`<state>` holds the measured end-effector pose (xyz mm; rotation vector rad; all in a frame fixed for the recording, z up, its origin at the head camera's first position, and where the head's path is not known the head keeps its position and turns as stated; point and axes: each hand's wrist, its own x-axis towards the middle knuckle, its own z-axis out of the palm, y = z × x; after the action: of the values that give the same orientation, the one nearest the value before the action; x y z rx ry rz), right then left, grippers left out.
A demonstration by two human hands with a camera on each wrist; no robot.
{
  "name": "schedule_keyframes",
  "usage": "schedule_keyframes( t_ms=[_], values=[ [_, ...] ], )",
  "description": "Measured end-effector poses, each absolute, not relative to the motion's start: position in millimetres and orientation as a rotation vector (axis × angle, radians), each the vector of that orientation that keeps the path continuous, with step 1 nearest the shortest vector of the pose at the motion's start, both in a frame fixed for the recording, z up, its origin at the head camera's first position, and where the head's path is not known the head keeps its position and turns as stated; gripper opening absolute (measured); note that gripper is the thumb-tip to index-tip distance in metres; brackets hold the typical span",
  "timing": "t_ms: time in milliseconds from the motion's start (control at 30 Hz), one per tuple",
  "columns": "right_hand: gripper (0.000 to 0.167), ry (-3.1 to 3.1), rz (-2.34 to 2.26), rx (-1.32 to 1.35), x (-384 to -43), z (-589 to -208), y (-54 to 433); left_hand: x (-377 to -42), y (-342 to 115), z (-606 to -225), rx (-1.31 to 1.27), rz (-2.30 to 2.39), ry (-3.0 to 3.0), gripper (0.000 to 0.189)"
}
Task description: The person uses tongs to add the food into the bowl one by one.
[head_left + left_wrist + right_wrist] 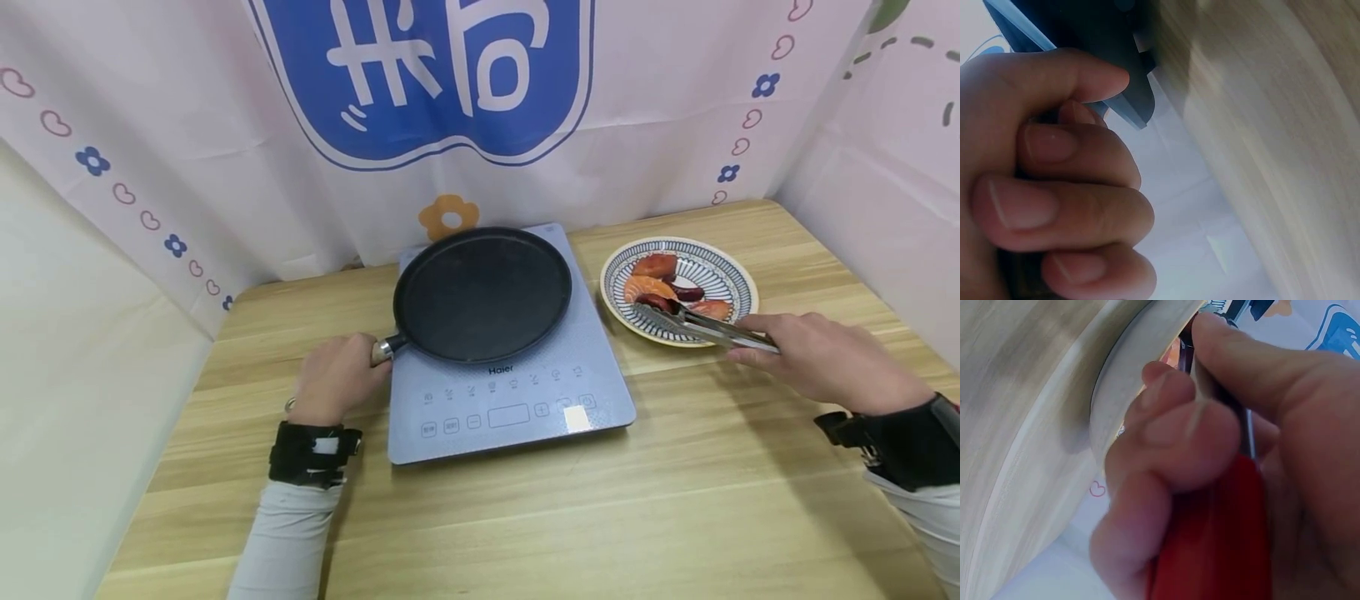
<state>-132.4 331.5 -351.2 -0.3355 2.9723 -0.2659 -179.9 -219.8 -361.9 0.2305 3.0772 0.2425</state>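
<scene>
Sitting on a wooden table (525, 533) by a flowery cloth (645, 108), a cooker (510, 433) holds a black pan (482, 293) near the back edge, left hand (336, 379) curled round its handle (382, 351), right hand (836, 358) gripping tongs (716, 332) over a plate (741, 279) of food (649, 288) near the back right corner.

Crepe pan (482, 294) sits on the induction cooktop (480, 446), plate (733, 268) with a salmon slice (642, 288) is right of it, printed curtain (637, 158) behind it.

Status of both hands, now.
Left hand: closed, gripping the pan handle.
Right hand: closed, holding the tongs.
</scene>
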Motion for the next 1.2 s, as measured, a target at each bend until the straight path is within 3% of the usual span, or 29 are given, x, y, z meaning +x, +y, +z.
schedule_keyframes(
  t_ms=[1200],
  values=[
    [0.045,3.073,-0.318,-0.284,-125.6,-369.8,328.0,-179.7,-220.9,-363.8,0.237,0.248,3.076,0.035]
  ],
)
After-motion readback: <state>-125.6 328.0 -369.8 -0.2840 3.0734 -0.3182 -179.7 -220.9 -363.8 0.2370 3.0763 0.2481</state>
